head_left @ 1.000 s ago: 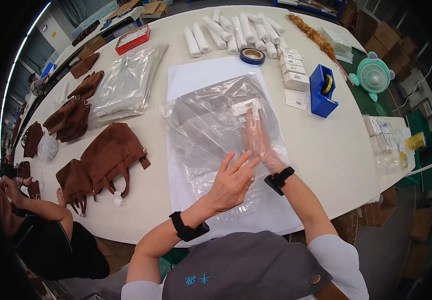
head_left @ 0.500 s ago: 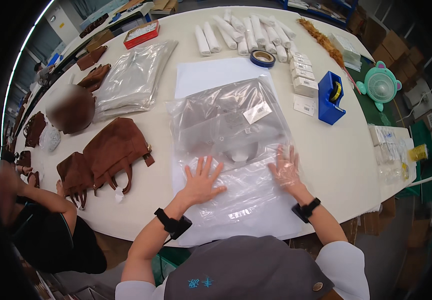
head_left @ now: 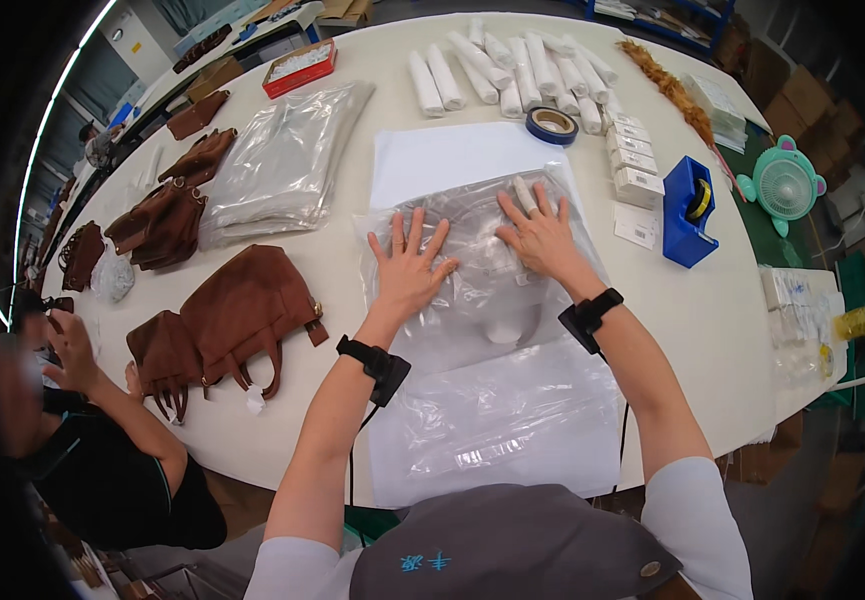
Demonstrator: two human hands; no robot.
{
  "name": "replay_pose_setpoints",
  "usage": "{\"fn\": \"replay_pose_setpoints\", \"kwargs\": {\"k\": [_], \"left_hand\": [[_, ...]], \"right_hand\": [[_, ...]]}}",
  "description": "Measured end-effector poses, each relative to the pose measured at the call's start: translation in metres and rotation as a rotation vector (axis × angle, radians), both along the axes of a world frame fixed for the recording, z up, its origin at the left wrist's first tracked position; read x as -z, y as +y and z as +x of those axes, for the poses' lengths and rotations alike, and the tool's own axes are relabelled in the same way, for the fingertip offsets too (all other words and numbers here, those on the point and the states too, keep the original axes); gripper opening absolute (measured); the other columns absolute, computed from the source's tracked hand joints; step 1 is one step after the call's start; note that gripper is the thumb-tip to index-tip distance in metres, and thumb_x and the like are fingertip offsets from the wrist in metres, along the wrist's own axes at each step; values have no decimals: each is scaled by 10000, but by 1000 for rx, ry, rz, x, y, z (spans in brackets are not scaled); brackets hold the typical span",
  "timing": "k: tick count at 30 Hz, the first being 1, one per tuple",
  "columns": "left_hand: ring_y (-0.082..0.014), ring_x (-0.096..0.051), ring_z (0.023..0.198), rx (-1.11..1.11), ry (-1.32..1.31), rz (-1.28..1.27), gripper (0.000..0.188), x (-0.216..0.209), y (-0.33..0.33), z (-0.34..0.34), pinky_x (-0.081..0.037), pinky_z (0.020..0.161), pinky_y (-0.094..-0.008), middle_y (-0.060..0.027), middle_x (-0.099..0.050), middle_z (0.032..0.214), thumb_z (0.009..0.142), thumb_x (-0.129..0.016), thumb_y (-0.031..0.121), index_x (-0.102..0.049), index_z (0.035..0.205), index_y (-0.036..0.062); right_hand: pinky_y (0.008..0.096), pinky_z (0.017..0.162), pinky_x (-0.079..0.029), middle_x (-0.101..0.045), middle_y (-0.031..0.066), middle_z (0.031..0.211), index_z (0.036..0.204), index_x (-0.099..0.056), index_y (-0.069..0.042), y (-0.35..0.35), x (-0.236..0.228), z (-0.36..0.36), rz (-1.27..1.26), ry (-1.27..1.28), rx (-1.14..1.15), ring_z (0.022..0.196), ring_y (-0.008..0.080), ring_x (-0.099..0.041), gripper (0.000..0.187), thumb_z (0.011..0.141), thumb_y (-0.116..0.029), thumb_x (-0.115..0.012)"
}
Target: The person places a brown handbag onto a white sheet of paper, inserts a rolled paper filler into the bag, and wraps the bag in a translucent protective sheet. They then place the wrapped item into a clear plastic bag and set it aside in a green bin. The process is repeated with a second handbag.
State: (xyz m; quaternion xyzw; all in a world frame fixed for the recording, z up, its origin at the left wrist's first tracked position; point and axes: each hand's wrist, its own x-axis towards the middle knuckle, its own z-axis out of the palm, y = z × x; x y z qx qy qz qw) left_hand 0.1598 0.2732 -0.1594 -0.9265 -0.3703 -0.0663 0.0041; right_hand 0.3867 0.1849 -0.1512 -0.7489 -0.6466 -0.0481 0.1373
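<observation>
A large clear plastic bag [head_left: 552,325] lies flat on white paper [head_left: 422,155], with a greyish layer showing through its upper part. My left hand [head_left: 410,265] presses on the bag's upper left, palm down, fingers spread. On its upper right rests my right hand [head_left: 544,238], fingers apart and flat on the film. Along one right finger runs a pale strip whose kind I cannot make out. The label seen on the bag earlier is hidden now, near my right hand. Below my hands the clear lower part of the bag lies creased.
Brown handbags [head_left: 252,310] and a stack of clear bags [head_left: 287,165] lie left. White rolls [head_left: 527,75], blue tape [head_left: 552,124], small white boxes [head_left: 636,183], a blue tape dispenser [head_left: 690,212] and a green fan [head_left: 784,186] stand around. A co-worker [head_left: 112,430] sits at left.
Both my hands have slid away from me, up the bag to its far part. The right hand now covers where the label was. The co-worker's hand has risen toward the head.
</observation>
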Motion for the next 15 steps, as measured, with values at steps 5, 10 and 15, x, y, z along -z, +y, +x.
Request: {"fn": "replay_pose_setpoints", "kwargs": {"k": [5, 10, 15], "left_hand": [[-379, -3, 1436, 45, -77, 58, 606, 21, 12, 8, 37, 1024, -718, -83, -62, 1579, 946, -336, 572, -223, 1488, 325], [-376, -11, 1436, -21, -46, -8, 607, 21, 35, 2, 25, 1021, -727, -69, -62, 1580, 950, -335, 562, -212, 1491, 315], [-377, -6, 1436, 48, -50, 31, 606, 6, 7, -3, 17, 1019, -729, -66, -46, 1581, 959, -332, 546, -191, 1497, 306]], "right_hand": [[684, 1055, -100, -265, 82, 1529, 1468, -284, -279, 17, 24, 15, -107, 20, 139, 1419, 297, -201, 570, 947, -485, -390], [694, 1050, -96, -327, 118, 1494, 1460, -278, -334, 30, 20, 33, -112, 74, 98, 1429, 324, -153, 555, 944, -500, -395], [701, 1048, -83, -277, 133, 1513, 1472, -247, -344, 9, -8, 35, -254, 111, 31, 1432, 367, -90, 555, 958, -519, -362]]}}
